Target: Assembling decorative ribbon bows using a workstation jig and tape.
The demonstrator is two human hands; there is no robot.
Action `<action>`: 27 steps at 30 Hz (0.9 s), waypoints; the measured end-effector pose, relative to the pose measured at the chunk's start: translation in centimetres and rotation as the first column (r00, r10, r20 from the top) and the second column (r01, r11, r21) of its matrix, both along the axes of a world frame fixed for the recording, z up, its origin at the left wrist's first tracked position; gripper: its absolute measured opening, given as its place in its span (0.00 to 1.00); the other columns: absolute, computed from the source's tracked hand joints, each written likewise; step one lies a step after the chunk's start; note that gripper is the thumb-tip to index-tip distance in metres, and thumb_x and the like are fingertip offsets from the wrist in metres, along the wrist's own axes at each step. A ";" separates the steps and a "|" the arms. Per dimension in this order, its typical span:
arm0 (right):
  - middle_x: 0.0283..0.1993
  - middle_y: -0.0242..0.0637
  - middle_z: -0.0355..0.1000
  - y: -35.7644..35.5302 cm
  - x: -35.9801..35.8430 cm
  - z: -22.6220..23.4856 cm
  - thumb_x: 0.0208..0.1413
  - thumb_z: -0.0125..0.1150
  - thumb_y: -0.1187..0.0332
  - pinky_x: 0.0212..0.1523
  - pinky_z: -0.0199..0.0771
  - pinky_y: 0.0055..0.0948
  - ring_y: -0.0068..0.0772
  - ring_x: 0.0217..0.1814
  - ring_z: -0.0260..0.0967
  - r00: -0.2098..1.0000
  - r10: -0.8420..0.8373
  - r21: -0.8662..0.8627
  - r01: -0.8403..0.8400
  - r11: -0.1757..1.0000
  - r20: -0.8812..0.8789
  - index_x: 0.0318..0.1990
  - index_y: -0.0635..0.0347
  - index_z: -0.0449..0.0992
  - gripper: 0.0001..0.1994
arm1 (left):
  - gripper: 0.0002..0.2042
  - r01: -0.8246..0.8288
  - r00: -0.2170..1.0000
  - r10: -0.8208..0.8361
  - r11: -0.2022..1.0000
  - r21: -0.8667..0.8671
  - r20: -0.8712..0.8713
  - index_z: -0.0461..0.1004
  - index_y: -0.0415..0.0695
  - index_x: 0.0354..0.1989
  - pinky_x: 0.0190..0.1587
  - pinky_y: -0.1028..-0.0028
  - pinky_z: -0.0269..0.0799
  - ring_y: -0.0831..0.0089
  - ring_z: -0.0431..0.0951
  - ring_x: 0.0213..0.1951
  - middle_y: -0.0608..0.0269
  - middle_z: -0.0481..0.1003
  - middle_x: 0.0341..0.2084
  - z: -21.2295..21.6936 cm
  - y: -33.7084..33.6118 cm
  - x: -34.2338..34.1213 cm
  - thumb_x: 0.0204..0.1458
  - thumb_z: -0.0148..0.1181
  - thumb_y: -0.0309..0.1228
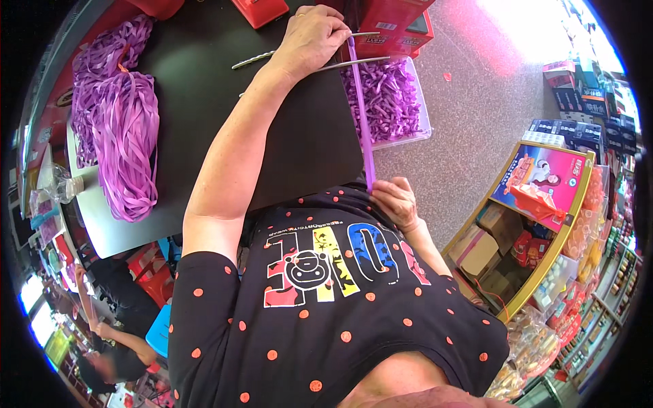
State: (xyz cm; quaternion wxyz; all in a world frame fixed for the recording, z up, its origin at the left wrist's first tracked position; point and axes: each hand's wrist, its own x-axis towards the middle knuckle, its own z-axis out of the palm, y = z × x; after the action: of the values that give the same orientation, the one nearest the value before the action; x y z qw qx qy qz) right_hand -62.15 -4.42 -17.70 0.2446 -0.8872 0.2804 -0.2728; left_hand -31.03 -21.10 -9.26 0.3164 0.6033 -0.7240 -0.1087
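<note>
The purple ribbon [363,115] is pinched taut between left hand [309,37] and right hand [396,200], its ends hidden by fingers.

A single head-worn fisheye camera looks steeply down the wearer's own chest to the dark desk [204,88] close ahead, with the floor [469,115] to the right; straight edges bow toward the round black rim, and no second view overlaps it.

left hand [309,37]: scissors [340,61] | right hand [394,200]: purple ribbon [364,129] taut | clear bin [422,109]: cut pieces
</note>
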 end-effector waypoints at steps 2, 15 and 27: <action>0.39 0.32 0.75 0.5 0.4 0.8 0.39 0.68 0.72 0.37 0.69 0.30 0.35 0.34 0.68 0.999 -0.006 -0.007 0.007 1.000 0.048 0.33 0.58 0.79 0.10 | 0.12 -0.004 1.000 0.004 1.000 -0.006 -0.001 0.79 0.40 0.37 0.55 0.66 0.63 0.59 0.68 0.51 0.61 0.74 0.46 -0.4 -0.1 0.1 0.53 0.57 0.36; 0.32 0.33 0.78 2.8 -0.4 8.8 0.39 0.64 0.81 0.35 0.66 0.27 0.32 0.28 0.67 0.976 -0.173 0.226 0.140 0.964 0.134 0.38 0.58 0.78 0.15 | 0.11 0.000 1.000 0.000 1.000 -0.009 0.026 0.79 0.41 0.35 0.53 0.65 0.63 0.58 0.68 0.51 0.61 0.74 0.45 -0.7 -0.4 0.2 0.53 0.54 0.34; 0.51 0.51 0.66 -13.6 7.4 22.0 0.61 0.43 0.56 0.50 0.58 0.47 0.48 0.47 0.60 0.651 0.250 0.086 -0.438 0.895 0.716 0.59 0.61 0.60 0.23 | 0.10 -0.021 1.000 0.021 0.997 -0.072 0.000 0.80 0.42 0.32 0.51 0.65 0.65 0.58 0.69 0.48 0.62 0.75 0.41 -0.9 -0.4 -0.2 0.51 0.56 0.34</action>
State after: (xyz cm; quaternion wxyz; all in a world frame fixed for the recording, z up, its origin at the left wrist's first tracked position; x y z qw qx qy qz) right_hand -54.72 -18.03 4.26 0.4887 -0.7196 0.0266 -0.4925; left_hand -31.18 -21.47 -10.17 0.3387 0.5991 -0.7212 -0.0788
